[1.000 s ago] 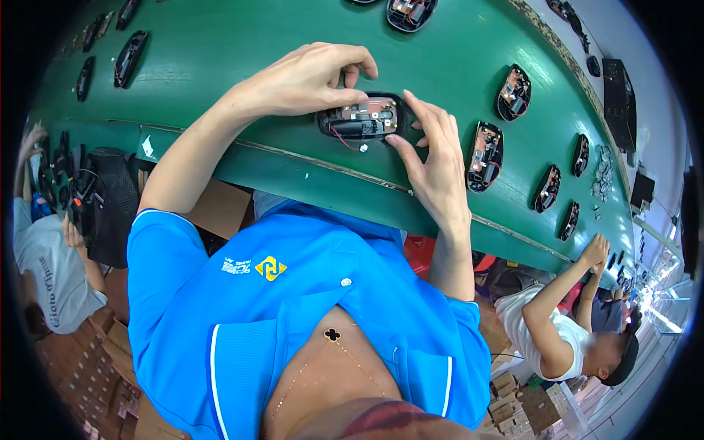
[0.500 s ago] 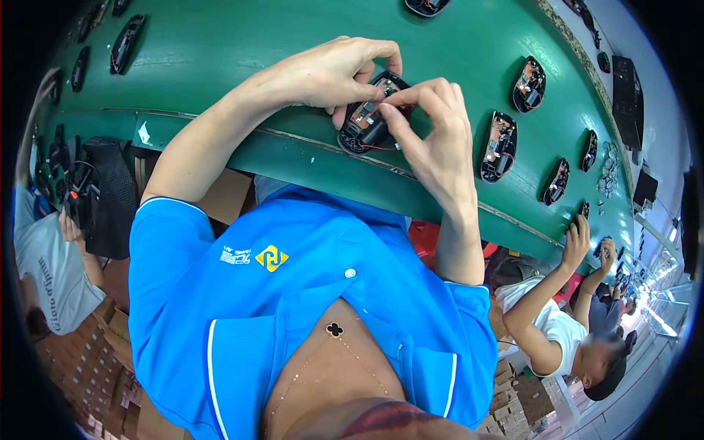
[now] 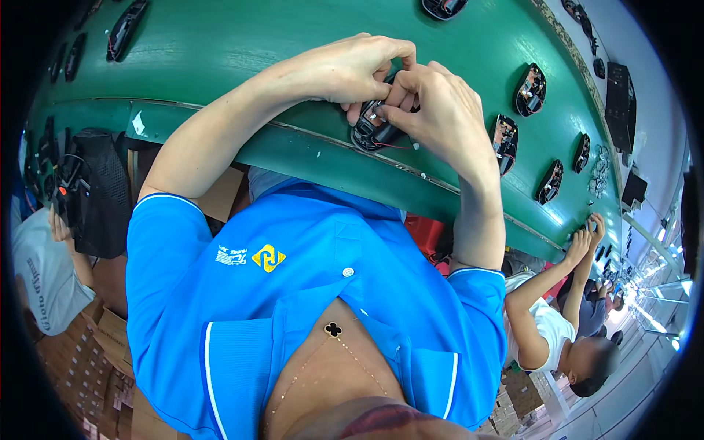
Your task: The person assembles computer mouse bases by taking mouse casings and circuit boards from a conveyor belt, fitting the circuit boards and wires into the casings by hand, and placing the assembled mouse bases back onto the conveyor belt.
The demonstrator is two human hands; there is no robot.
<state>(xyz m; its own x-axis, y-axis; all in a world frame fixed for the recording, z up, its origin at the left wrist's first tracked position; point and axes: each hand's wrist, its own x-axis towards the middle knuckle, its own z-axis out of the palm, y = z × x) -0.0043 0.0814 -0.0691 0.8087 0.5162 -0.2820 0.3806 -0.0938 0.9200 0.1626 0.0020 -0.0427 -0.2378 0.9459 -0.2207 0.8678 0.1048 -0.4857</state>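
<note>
Fingertips (image 3: 381, 90) of the left hand (image 3: 359, 70), bent and gripping the far part of an open black housing (image 3: 364, 139) between thumb and curled fingers. Thumb and bent fingers of the right hand (image 3: 446, 103), drawn close together over the inside of the same housing, just beside the left thumb; cannot tell between a pinch on some small part and a bare touch. Inside the housing, a strip of brown circuit board (image 3: 369, 112) with small pale parts, much of it hidden behind the hands. From the near end, a thin red wire (image 3: 397, 147), trailing rightward to a small white plug (image 3: 416, 145). Beneath, a green table (image 3: 220, 44), with the housing close to its front edge. Just beside the right wrist, another open housing (image 3: 506, 136); farther off to the right, three more of the kind and a scatter of small clear pieces (image 3: 600, 172). At the far left, dark narrow shells (image 3: 126, 31), well apart from the hands. Beyond the table's right part, a co-worker in a white top (image 3: 541, 334), both hands near each other at the table's edge. To the left, a person in a pale shirt (image 3: 48, 282) beside a black mesh seat back (image 3: 104, 194). Nearest the camera, a blue polo shirt (image 3: 176, 308).
</note>
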